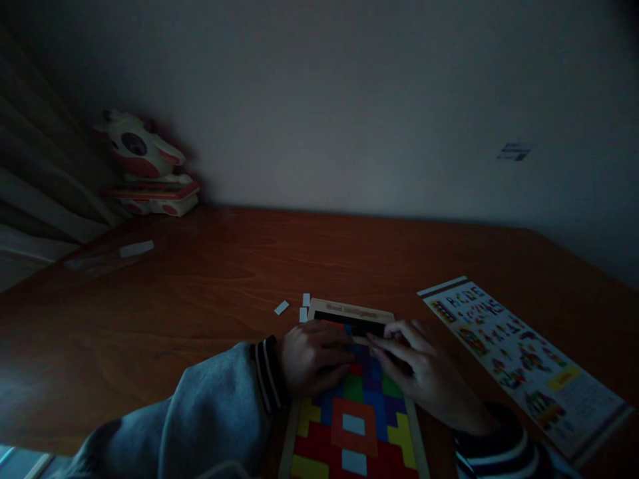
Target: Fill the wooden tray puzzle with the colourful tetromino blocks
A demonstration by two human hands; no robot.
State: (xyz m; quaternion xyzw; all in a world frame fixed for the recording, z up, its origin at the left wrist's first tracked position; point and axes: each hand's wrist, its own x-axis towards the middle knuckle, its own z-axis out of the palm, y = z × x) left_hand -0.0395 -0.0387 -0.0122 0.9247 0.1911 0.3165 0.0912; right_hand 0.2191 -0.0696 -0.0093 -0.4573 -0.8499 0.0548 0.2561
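Note:
A wooden puzzle board (352,309) lies lengthwise before me, its tray filled with coloured block pieces apart from a dark strip near the top. Over the board's upper left rests my left hand (314,358), its fingers stretched out across the pieces. From the right comes my right hand (419,366), fingertips together at the upper rows. A small puzzle piece (361,340) with a pale edge shows at the right fingertips, close to the left index finger; its shape is partly hidden. White pieces (353,424) sit within the coloured pattern lower down.
Small white tiles (282,307) lie on the brown table (239,266) just beyond the board's upper left corner. A printed pattern sheet (524,359) lies to the right. At the back left stands a cow-shaped toy keyboard (154,189), with a clear plastic wrapper (107,259) nearer.

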